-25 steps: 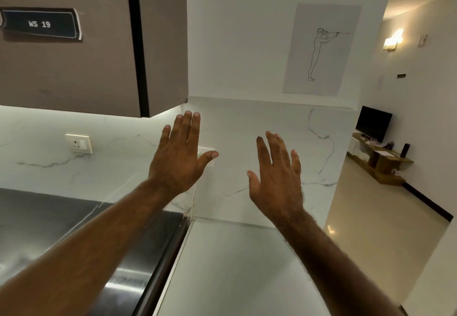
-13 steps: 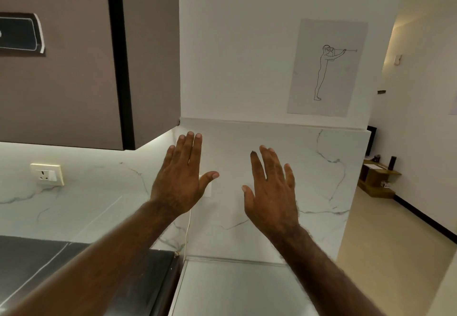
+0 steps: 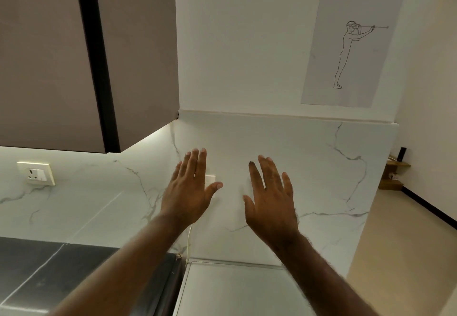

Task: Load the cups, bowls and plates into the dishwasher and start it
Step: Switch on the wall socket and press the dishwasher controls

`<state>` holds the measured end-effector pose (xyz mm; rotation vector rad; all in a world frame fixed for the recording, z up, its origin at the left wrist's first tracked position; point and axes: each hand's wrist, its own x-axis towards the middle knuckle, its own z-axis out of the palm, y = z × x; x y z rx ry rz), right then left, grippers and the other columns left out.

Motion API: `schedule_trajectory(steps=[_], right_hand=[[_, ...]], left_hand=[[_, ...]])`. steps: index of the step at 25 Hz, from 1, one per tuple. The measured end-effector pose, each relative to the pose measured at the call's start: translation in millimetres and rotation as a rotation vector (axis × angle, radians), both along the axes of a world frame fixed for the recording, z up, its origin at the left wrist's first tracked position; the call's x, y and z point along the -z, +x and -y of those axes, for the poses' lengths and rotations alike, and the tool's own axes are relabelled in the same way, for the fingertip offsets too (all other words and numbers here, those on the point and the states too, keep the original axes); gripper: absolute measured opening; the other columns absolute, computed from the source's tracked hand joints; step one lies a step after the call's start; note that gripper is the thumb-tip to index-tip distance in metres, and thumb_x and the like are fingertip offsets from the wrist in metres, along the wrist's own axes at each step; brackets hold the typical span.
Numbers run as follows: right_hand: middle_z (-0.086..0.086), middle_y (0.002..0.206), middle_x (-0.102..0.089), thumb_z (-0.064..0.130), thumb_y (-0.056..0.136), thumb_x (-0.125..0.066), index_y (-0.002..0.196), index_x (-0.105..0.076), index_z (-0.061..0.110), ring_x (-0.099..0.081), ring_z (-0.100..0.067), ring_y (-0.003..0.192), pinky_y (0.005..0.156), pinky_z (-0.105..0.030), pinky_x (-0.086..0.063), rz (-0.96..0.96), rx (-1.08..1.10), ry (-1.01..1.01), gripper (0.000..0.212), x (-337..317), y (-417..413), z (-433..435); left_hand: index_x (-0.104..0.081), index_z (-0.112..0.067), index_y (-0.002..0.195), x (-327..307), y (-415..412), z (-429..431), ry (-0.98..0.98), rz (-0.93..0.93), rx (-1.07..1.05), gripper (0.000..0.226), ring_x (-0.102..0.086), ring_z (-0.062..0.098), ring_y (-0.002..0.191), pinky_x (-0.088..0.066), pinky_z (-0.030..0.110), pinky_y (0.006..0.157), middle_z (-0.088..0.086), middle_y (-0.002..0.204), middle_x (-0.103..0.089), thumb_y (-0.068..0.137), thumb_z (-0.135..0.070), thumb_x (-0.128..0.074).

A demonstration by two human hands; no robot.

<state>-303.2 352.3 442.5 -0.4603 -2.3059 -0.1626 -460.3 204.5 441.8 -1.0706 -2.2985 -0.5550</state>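
Both arms reach forward over the counter (image 3: pixel 235 288), hands raised side by side with their backs to the camera. The left grip (image 3: pixel 188 192) is spread flat, holding nothing. Its fingers are straight and close together, and their long axis runs up and away toward the marble wall (image 3: pixel 309 157). Its thumb sticks out to the right. The right grip (image 3: pixel 270 199) is likewise flat and empty. Its fingers are a little fanned and lean slightly left, and its thumb points left toward the other thumb. The two are near each other but apart. Whether either one touches the wall cannot be told.

No cup, bowl, plate or dishwasher falls inside this view.

A socket (image 3: pixel 37 173) sits on the wall at the left, under a brown cabinet (image 3: pixel 49 56). A second wall plate (image 3: pixel 210 179) shows partly behind the left grip, with a thin white cord (image 3: pixel 190 235) hanging below it. A sheet (image 3: pixel 351 48) with a line-drawn standing figure hangs on the upper right of the wall. A dark surface (image 3: pixel 49 266) adjoins the counter on the left.
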Motion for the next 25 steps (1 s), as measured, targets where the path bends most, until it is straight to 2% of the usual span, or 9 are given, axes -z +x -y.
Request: schedule_trajectory(steps=[1, 3, 5, 7, 10, 13, 21, 25], right_hand=[[-0.012, 0.166, -0.021, 0.038, 0.09, -0.066, 0.156, -0.027, 0.016, -0.018, -0.031, 0.154, 0.116, -0.06, -0.03, 0.012, -0.016, 0.007, 0.08, 7, -3, -3], [-0.013, 0.164, -0.026, 0.035, 0.086, -0.073, 0.154, -0.031, 0.014, -0.024, -0.032, 0.152, 0.114, -0.06, -0.034, 0.027, -0.047, -0.003, 0.083, 20, -8, -8], [-0.013, 0.164, -0.027, 0.034, 0.083, -0.077, 0.154, -0.032, 0.015, -0.027, -0.031, 0.151, 0.113, -0.06, -0.035, 0.041, -0.056, -0.029, 0.086, 32, -12, -12], [-0.012, 0.164, -0.027, 0.034, 0.08, -0.079, 0.154, -0.031, 0.016, -0.027, -0.031, 0.151, 0.114, -0.058, -0.035, 0.062, -0.049, -0.041, 0.089, 41, -16, -18], [-0.012, 0.164, -0.026, 0.032, 0.079, -0.08, 0.154, -0.031, 0.016, -0.025, -0.03, 0.152, 0.115, -0.057, -0.034, 0.081, -0.045, -0.052, 0.09, 50, -19, -28], [-0.011, 0.165, -0.024, 0.032, 0.08, -0.079, 0.154, -0.03, 0.017, -0.024, -0.029, 0.152, 0.116, -0.056, -0.033, 0.094, -0.032, -0.056, 0.091, 55, -22, -37], [-0.01, 0.165, -0.023, 0.031, 0.079, -0.08, 0.154, -0.029, 0.018, -0.024, -0.028, 0.152, 0.115, -0.056, -0.034, 0.086, -0.033, -0.056, 0.092, 63, -28, -42], [-0.011, 0.164, -0.025, 0.032, 0.078, -0.081, 0.154, -0.031, 0.017, -0.026, -0.029, 0.151, 0.115, -0.056, -0.033, 0.07, -0.041, -0.042, 0.093, 60, -28, -38]], left_hand=[[0.009, -0.021, 0.162, 15, -5, -5, -0.016, 0.041, -0.013, 0.086, -0.012, 0.03, 0.156, -0.018, 0.042, 0.126, 0.008, 0.17, -0.011, 0.101, -0.067, -0.028], [0.001, -0.021, 0.163, 47, -14, -14, -0.082, 0.103, -0.05, 0.079, -0.042, 0.029, 0.141, -0.039, 0.042, 0.115, 0.009, 0.157, -0.04, 0.103, -0.056, -0.037], [0.007, -0.024, 0.161, 77, -23, -21, -0.155, 0.17, -0.07, 0.08, -0.056, 0.025, 0.122, -0.048, 0.039, 0.102, 0.008, 0.142, -0.056, 0.103, -0.04, -0.045], [0.017, -0.027, 0.159, 97, -31, -29, -0.223, 0.243, -0.114, 0.09, -0.059, 0.022, 0.103, -0.051, 0.036, 0.091, 0.008, 0.123, -0.064, 0.099, -0.024, -0.05], [0.024, -0.03, 0.157, 112, -40, -38, -0.294, 0.33, -0.165, 0.103, -0.057, 0.02, 0.082, -0.054, 0.033, 0.075, 0.008, 0.1, -0.063, 0.09, -0.011, -0.053], [0.031, -0.033, 0.152, 118, -48, -45, -0.306, 0.396, -0.18, 0.109, -0.058, 0.018, 0.075, -0.056, 0.032, 0.07, 0.007, 0.09, -0.059, 0.088, -0.009, -0.054], [0.035, -0.037, 0.15, 119, -59, -54, -0.346, 0.475, -0.192, 0.109, -0.059, 0.019, 0.074, -0.059, 0.036, 0.071, 0.01, 0.091, -0.061, 0.091, -0.01, -0.052], [0.023, -0.033, 0.157, 106, -54, -51, -0.325, 0.436, -0.172, 0.103, -0.059, 0.02, 0.081, -0.056, 0.034, 0.07, 0.012, 0.106, -0.063, 0.09, -0.01, -0.052]])
